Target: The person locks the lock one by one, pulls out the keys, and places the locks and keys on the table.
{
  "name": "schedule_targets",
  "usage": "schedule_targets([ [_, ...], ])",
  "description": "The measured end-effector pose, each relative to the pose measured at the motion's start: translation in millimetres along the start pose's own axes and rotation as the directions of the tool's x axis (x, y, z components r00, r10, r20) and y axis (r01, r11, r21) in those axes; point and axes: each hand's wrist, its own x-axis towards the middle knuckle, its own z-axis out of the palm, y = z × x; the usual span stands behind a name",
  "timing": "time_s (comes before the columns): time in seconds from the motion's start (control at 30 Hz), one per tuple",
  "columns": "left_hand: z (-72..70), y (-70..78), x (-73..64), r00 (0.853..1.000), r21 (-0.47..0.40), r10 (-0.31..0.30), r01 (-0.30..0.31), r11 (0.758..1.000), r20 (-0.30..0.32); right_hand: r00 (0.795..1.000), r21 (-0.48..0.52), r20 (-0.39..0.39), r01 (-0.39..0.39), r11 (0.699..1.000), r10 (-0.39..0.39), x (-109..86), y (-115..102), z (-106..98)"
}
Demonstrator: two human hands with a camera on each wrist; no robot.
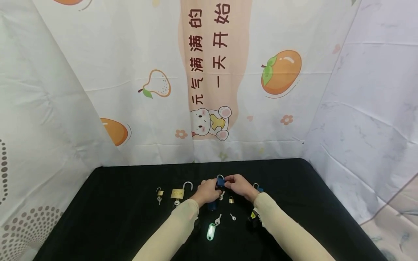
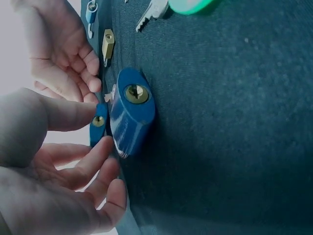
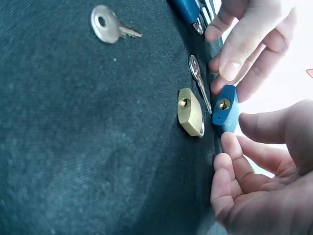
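A small blue padlock (image 1: 221, 182) stands upright between both hands, shackle up, its brass keyhole visible in both wrist views. My left hand (image 1: 207, 191) pinches its left end with thumb and fingers. At the right end, my right hand (image 1: 241, 185) holds it with thumb and index fingertips, the other fingers curled loosely below. A larger blue padlock (image 2: 131, 115) lies close in front of the left hand, partly hidden by it in the head view. Just in front of the held padlock are a silver key (image 3: 196, 76) and a small brass padlock (image 3: 190, 111).
To the left lie a large brass padlock (image 1: 177, 194) with its shackle open and a smaller brass padlock (image 1: 160, 193) with keys. Nearer me are a loose key (image 1: 233, 216) and a green key tag (image 1: 210, 232). Another blue padlock (image 1: 260, 189) sits behind the right forearm.
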Motion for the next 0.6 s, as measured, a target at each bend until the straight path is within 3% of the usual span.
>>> schedule_targets([
  [0.1,-5.7,-5.7,-4.6,0.997,0.119,0.064,-0.058,0.991,-0.047,1.000,0.002,-0.003,0.011,1.000,-0.011,0.4,-3.0,1.9],
  [0.13,-9.1,-8.7,-6.9,0.992,0.190,0.104,-0.090,0.978,-0.066,1.000,-0.007,-0.009,0.025,1.000,-0.025,0.6,-4.4,2.3],
  [0.17,-12.9,-13.7,-8.6,0.983,0.288,0.162,-0.130,0.949,-0.090,0.999,-0.019,-0.018,0.040,0.999,-0.041,0.8,-6.3,2.5],
  [0.2,-18.1,-18.6,-11.2,0.969,0.399,0.221,-0.161,0.903,-0.108,0.998,-0.036,-0.030,0.058,0.998,-0.059,0.7,-8.8,2.8],
  [0.23,-24.3,-24.4,-14.0,0.950,0.508,0.288,-0.189,0.841,-0.124,0.995,-0.062,-0.041,0.084,0.995,-0.086,0.3,-11.7,3.0],
  [0.3,-38.0,-37.7,-20.0,0.903,0.691,0.407,-0.207,0.693,-0.137,0.988,-0.125,-0.057,0.137,0.983,-0.145,-0.9,-18.8,4.1],
  [0.37,-51.2,-52.9,-25.6,0.863,0.813,0.488,-0.187,0.552,-0.132,0.976,-0.190,-0.053,0.199,0.961,-0.212,-1.7,-26.5,6.8],
  [0.4,-57.5,-59.4,-29.2,0.856,0.842,0.502,-0.177,0.509,-0.124,0.968,-0.218,-0.038,0.234,0.947,-0.248,-2.2,-30.8,8.9],
  [0.43,-62.3,-66.5,-32.2,0.852,0.860,0.509,-0.166,0.483,-0.121,0.959,-0.242,-0.020,0.271,0.932,-0.283,-2.3,-34.5,11.4],
  [0.5,-69.6,-78.8,-38.3,0.864,0.875,0.491,-0.147,0.462,-0.114,0.941,-0.266,0.024,0.332,0.905,-0.338,-1.4,-41.0,17.9],
  [0.53,-72.0,-83.9,-41.5,0.875,0.877,0.472,-0.138,0.461,-0.111,0.933,-0.266,0.049,0.357,0.895,-0.358,-0.5,-43.7,21.6],
  [0.6,-74.2,-92.3,-46.8,0.891,0.868,0.436,-0.115,0.484,-0.125,0.921,-0.256,0.095,0.390,0.884,-0.378,2.0,-49.3,29.6],
])
